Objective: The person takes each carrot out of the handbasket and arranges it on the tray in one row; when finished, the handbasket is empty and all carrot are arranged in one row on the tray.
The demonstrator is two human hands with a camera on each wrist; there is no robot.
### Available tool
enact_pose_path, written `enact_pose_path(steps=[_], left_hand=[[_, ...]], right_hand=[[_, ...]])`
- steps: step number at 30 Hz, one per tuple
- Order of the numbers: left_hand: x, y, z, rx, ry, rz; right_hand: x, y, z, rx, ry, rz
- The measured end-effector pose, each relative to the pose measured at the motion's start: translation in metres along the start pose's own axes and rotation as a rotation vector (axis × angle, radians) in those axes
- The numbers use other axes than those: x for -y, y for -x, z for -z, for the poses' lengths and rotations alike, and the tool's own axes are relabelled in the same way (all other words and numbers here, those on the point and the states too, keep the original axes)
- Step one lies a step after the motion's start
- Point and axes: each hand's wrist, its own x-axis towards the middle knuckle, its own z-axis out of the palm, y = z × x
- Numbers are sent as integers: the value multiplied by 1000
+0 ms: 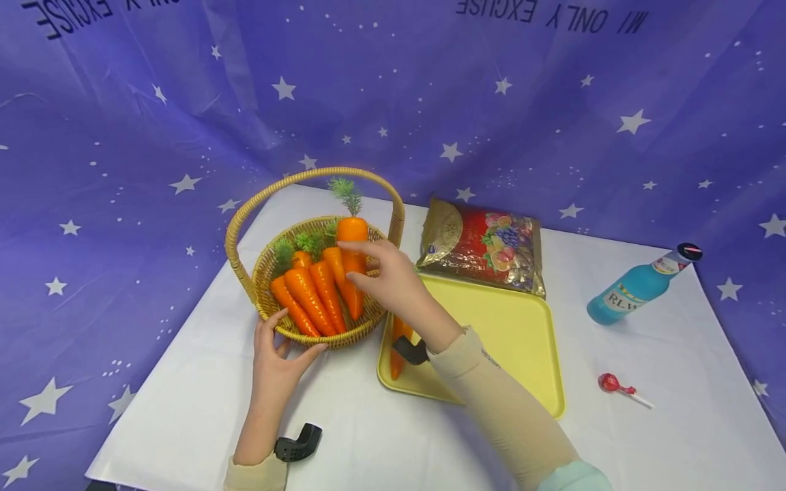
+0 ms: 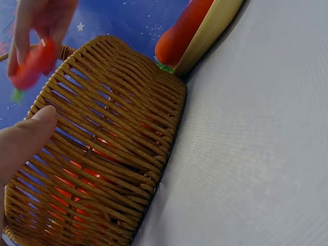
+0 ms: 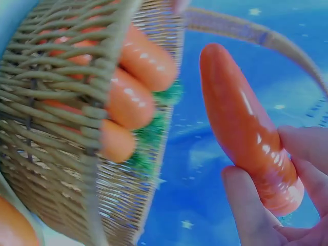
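My right hand (image 1: 393, 273) pinches an orange carrot (image 1: 353, 232) with a green leafy top between thumb and fingers. In the right wrist view that carrot (image 3: 241, 123) hangs clear of the rim, tip up in that picture. Below it, the round wicker basket (image 1: 344, 339) with a tall handle holds several more carrots (image 1: 307, 293) side by side. At the basket's front my left hand (image 1: 276, 354) grips the wall, and its thumb (image 2: 43, 120) lies against the weave. Another carrot (image 1: 398, 358) lies on the yellow tray (image 1: 503, 327), partly hidden by the right forearm.
Behind the tray lies a red and gold packet (image 1: 485, 245) with fruit pictures. To the right, a blue bottle (image 1: 632, 290) and a red lollipop (image 1: 614, 384) are on the white cloth (image 1: 356, 436). A purple star-patterned curtain (image 1: 522, 123) hangs behind the table.
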Motion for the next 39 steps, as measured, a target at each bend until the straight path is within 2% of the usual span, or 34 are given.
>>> enact_pose_path(steps=[5,8,13,17,22,25,28,34,39], left_hand=[[0,0,0,5,6,14],[-1,0,-1,11,6,30],[0,0,0,16,7,49],[1,2,2,13,3,66],[0,3,3,15,1,71],[0,2,3,19,6,64],[0,2,2,22,10,61],[-2,1,1,27,15,60],[-2,1,0,27,17,53]], right_hand=[[1,29,17,-54,-46,63],[-2,48,26,-68,-105,50],[-17,71,37,-84,-174,-56],[-40,78,40,-82,-132,-165],[-71,83,35,-28,-48,-309],[-86,87,27,-2,-59,-393],[-96,92,19,7,-70,-437],[-101,99,6,19,-31,-451],[-97,103,-1,38,57,-407]])
